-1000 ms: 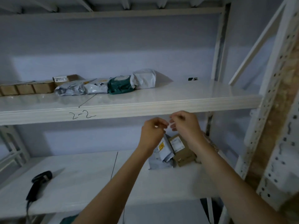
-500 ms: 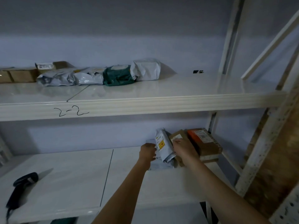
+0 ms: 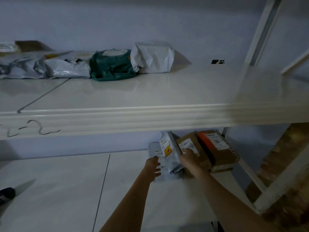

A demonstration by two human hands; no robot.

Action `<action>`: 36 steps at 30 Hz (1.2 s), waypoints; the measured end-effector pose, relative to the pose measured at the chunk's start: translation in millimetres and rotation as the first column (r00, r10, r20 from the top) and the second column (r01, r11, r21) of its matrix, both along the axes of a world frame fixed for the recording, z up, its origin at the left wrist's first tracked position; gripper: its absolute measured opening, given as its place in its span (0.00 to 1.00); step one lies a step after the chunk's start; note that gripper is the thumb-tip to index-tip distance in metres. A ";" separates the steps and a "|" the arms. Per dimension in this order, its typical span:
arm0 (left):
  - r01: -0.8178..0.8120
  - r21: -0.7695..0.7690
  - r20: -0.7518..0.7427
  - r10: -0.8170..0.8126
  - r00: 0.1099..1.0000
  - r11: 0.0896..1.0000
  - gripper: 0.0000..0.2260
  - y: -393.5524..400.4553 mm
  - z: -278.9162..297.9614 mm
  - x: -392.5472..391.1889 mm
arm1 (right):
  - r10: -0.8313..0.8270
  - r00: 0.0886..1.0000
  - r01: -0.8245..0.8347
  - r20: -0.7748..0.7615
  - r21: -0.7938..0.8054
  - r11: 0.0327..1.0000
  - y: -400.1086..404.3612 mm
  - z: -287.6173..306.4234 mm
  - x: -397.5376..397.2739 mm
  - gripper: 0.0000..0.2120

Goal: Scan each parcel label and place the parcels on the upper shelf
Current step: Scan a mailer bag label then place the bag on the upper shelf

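On the lower shelf a grey mailer with a yellow sticker stands tilted against a brown box. My left hand holds the mailer's left edge, thumb above and fingers curled below. My right hand grips its right side, fingers reaching between the mailer and the box. A flat grey mailer lies beneath. An orange-topped box sits to the right. The upper shelf carries a white bag, a green bag and grey bags.
A black scanner lies at the lower shelf's far left edge. A white upright post and a diagonal brace frame the right side. The upper shelf's front lip hangs just above my hands.
Both hands dropped from just under the upper shelf's lip to the standing grey mailer on the lower shelf. The view shifted right and closer, pushing the scanner to the frame's edge.
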State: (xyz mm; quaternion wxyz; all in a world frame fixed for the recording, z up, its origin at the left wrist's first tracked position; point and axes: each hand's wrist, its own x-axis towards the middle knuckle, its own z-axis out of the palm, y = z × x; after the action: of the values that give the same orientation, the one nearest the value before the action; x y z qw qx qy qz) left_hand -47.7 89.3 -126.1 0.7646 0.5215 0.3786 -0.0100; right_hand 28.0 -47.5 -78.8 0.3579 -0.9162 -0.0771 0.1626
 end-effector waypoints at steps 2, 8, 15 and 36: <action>0.000 -0.024 -0.020 0.000 1.000 1.000 0.14 -1.1 -4.0 15.0 | 0.058 0.998 -0.059 -0.011 -0.037 0.998 7.0 -6.1 14.7 0.17; 0.067 -0.066 -0.097 -0.073 0.993 0.996 0.21 -7.4 -21.5 55.5 | 0.167 0.984 -0.173 -0.059 -0.122 0.977 26.9 -27.8 50.2 0.09; 0.147 -0.048 -0.138 -0.152 0.979 0.988 0.22 -5.6 -37.5 82.3 | 0.206 0.978 -0.206 -0.015 -0.158 0.966 40.3 -47.9 69.8 0.10; -0.082 -0.038 0.120 0.086 0.989 0.996 0.19 63.2 -38.8 -30.1 | 0.413 0.758 -0.048 -0.505 0.588 0.808 68.4 -67.1 7.1 0.12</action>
State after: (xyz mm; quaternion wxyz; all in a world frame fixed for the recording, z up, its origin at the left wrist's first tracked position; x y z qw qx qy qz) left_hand -77.8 152.5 -164.9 0.7945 0.4919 0.3528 0.0478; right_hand 35.1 20.9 -145.9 0.5824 -0.6558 -0.1172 0.4658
